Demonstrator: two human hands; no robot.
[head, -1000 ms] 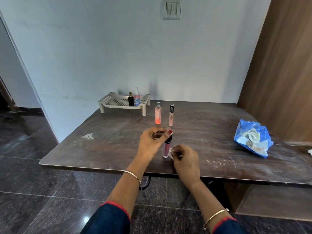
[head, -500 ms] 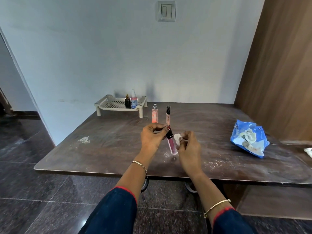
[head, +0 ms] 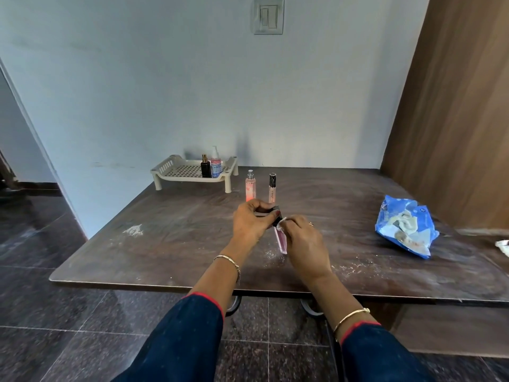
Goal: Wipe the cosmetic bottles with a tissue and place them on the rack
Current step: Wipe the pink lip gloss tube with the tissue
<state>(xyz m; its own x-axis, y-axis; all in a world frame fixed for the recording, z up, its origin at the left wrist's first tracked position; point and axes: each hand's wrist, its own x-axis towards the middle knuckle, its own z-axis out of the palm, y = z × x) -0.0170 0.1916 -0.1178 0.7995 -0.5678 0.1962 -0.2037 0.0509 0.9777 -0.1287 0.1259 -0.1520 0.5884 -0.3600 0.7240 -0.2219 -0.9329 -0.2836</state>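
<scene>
— Where's the pink tube point(head: 281, 242)?
— Near the desk's point(head: 165, 244) front edge, left hand point(head: 249, 221) pinching its black cap (tilted slightly).
— And the right hand point(head: 303, 244)?
— Fingers curled round a tissue point(head: 281, 224), pressed against the tube.

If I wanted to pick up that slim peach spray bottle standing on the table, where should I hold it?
Probably round the middle of the peach spray bottle, coming from its left: it stands upright and narrow, so pushing its top might tip it, and the slim black-capped tube stands close on its right.
</scene>
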